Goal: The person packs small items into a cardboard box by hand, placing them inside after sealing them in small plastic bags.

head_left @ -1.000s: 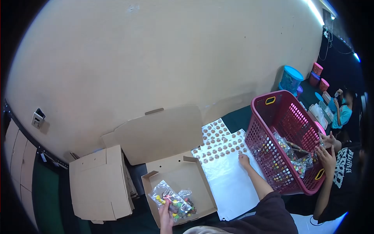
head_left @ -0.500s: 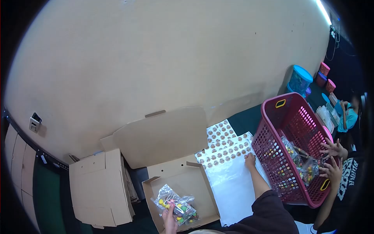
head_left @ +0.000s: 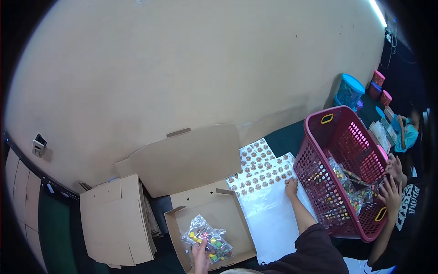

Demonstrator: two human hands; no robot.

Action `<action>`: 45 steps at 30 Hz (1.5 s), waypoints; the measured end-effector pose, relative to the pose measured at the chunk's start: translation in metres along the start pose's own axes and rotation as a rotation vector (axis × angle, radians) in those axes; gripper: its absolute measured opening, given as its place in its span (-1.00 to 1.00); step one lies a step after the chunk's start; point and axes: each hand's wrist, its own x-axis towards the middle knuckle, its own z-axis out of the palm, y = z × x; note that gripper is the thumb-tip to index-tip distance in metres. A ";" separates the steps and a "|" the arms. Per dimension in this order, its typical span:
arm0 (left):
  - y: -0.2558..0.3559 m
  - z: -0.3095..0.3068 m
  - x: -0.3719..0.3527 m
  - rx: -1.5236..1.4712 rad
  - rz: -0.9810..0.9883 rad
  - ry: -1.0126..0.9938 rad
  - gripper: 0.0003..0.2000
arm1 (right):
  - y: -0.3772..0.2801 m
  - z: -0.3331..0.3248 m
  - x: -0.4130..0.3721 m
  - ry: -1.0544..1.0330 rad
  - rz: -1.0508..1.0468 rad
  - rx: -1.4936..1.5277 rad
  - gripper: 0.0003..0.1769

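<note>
My left hand (head_left: 200, 255) is closed on a clear plastic bag (head_left: 213, 244) of yellow, green and dark round pieces, held over the open cardboard box (head_left: 237, 223). Part of the bag overlaps the box's floor, and whether more bags lie under it is hard to tell. Further right, my right hand (head_left: 291, 185) rests with curled fingers at the edge of the round stickers on a white sheet (head_left: 271, 223). Anything between those fingers is too small to make out. The box's lid (head_left: 187, 160) leans up against the wall.
Flattened cardboard boxes (head_left: 112, 223) are stacked at the left. At the right a maroon basket (head_left: 315, 182) holds more bags (head_left: 358, 196), with a co-worker's hands (head_left: 391, 187) at its rim. Blue-lidded tubs (head_left: 351, 89) and another person (head_left: 406, 134) are beyond.
The bag in my left hand has shifted slightly to the right. The co-worker's hands have moved a little at the basket rim. My right hand has barely moved.
</note>
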 end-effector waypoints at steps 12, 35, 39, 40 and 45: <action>0.006 0.011 -0.005 0.032 -0.004 0.003 -0.87 | 0.015 0.019 0.018 0.112 0.022 0.154 -0.80; 0.022 0.035 -0.032 -0.075 0.073 -0.201 -0.70 | -0.150 -0.141 -0.210 -0.663 -0.071 1.290 -0.97; 0.027 0.044 -0.043 0.023 0.133 -0.261 -0.67 | -0.171 -0.175 -0.262 -0.851 -0.279 1.225 -0.91; 0.030 0.045 -0.046 0.022 0.137 -0.264 -0.67 | -0.174 -0.180 -0.272 -0.849 -0.284 1.225 -0.91; 0.035 0.049 -0.056 0.088 0.139 -0.327 -0.74 | -0.184 -0.187 -0.303 -0.829 -0.568 1.068 -0.75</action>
